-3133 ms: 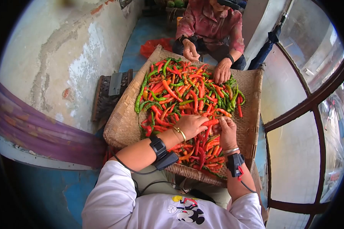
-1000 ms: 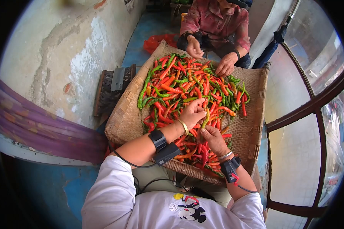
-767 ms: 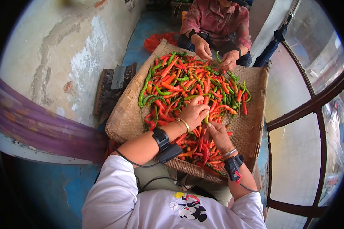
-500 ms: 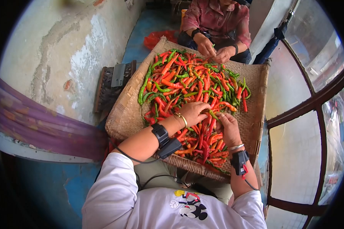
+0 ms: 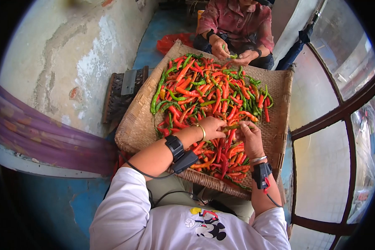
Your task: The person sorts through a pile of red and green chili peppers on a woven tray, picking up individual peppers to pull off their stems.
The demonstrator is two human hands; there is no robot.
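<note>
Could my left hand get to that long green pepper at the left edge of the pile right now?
Probably yes: the long green pepper lies mostly uncovered, with bare basket beside it. The left hand may first need to let go of the pinched pepper.

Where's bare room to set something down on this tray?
The tray shows bare weave in two strips: between the pepper heap and the left rim, and between the heap and the right rim. The middle is crowded: the left hand and right hand hold a pepper over the heap. The other person's hands occupy the far edge.
</note>
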